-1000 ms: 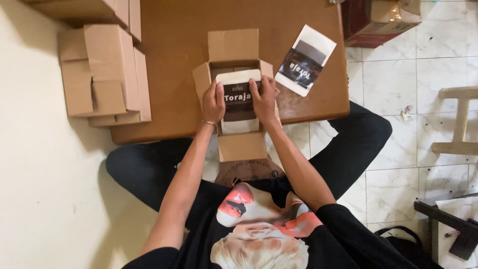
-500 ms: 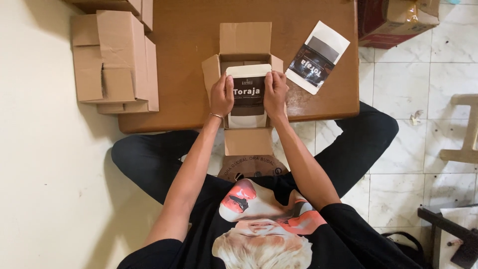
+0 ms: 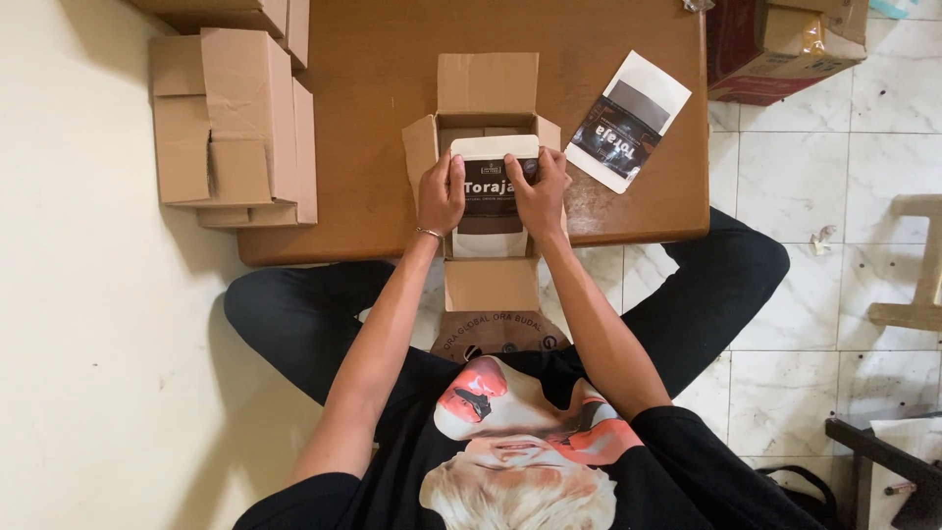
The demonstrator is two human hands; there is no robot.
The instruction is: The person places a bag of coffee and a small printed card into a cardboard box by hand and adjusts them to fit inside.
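My left hand [image 3: 442,191] grips the left edge of a white and dark brown pouch [image 3: 491,201], and my right hand [image 3: 540,191] clamps its right edge, fingers curled over the front near the top. Both hands are closed on the pouch, holding it flat between them. The pouch sits in the mouth of a small open cardboard box [image 3: 488,98], its top end inside the box and its lower end lying over the near side; how deep it sits I cannot quite tell from here. The box flaps stand open: one far, one near [image 3: 491,285] hanging over the table edge toward my lap, one at each side. The box rests on a brown wooden table [image 3: 373,118]. To the right, well apart from the box, a second pouch [image 3: 628,123] lies flat and tilted. At the table's left end, a stack of cardboard boxes [image 3: 235,128] sits.
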